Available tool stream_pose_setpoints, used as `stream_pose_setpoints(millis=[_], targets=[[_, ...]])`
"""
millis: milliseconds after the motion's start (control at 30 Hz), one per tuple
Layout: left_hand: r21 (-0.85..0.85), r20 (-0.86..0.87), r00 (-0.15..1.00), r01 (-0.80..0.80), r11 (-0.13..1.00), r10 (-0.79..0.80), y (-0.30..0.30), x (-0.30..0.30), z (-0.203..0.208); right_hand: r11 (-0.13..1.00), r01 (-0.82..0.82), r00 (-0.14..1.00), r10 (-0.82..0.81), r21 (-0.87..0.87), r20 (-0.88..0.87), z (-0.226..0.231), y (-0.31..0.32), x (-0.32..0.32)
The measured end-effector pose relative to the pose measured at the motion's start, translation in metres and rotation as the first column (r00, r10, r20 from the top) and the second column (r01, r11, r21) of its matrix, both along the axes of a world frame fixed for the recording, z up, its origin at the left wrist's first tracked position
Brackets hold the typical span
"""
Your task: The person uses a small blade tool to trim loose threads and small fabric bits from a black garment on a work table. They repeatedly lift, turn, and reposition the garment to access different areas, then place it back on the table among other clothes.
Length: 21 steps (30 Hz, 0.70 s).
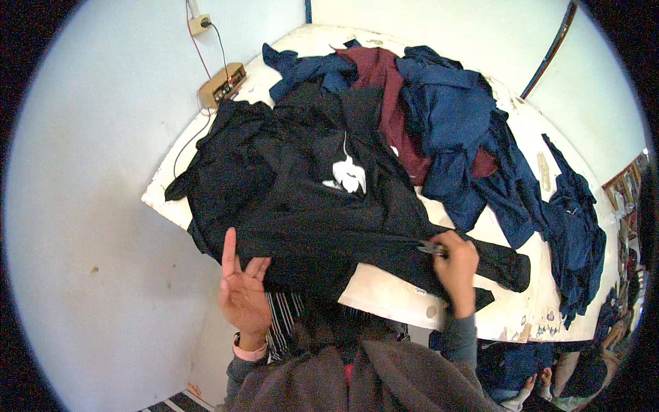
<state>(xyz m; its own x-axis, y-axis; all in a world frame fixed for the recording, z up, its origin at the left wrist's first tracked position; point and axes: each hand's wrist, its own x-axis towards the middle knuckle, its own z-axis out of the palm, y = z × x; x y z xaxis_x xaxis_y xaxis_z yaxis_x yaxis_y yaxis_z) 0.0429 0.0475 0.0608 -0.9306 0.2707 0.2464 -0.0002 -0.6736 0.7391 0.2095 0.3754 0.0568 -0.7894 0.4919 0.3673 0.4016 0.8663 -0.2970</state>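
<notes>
A black garment (pixel 288 206) lies spread over the near left of the table, with its lower edge hanging over the front. My left hand (pixel 246 299) is at that edge, palm up; its index finger points away from me and the other fingers are partly bent, holding nothing I can see. In my right hand (pixel 458 264) are small metal thread snips (pixel 431 248), their tips pointing left just over the black cloth. A crumpled white piece (pixel 350 176) with a thin strand rests on the garment.
Behind lie a maroon garment (pixel 382 75) and a heap of navy garments (pixel 449 103); another navy garment (pixel 575 233) drapes over the right side of the white table (pixel 384 296). A brown box (pixel 223 86) with wires stands by the left wall. Another person's hands (pixel 538 381) show at lower right.
</notes>
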Motion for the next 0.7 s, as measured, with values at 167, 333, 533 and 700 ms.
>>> stream_pose_setpoints(millis=[167,333,533,700], targets=[[-0.146,-0.268,0.963,-0.008,0.989,-0.032,0.007,-0.012,0.044,0.904,-0.158,0.935,0.006,-0.398,-0.356,0.088,0.063,0.039],[-0.266,-0.261,0.954,0.075,0.961,-0.147,0.028,-0.034,0.074,0.962,-0.135,0.95,0.058,-0.236,-0.305,0.136,0.093,0.023],[-0.431,-0.059,0.986,0.115,0.895,-0.155,0.063,-0.095,0.0,0.97,-0.241,0.952,0.231,-0.026,-0.199,0.063,0.057,-0.034],[-0.552,0.064,0.987,0.161,0.819,-0.15,0.076,-0.118,-0.043,0.874,-0.401,0.915,0.368,-0.274,-0.163,0.01,0.027,-0.063]])
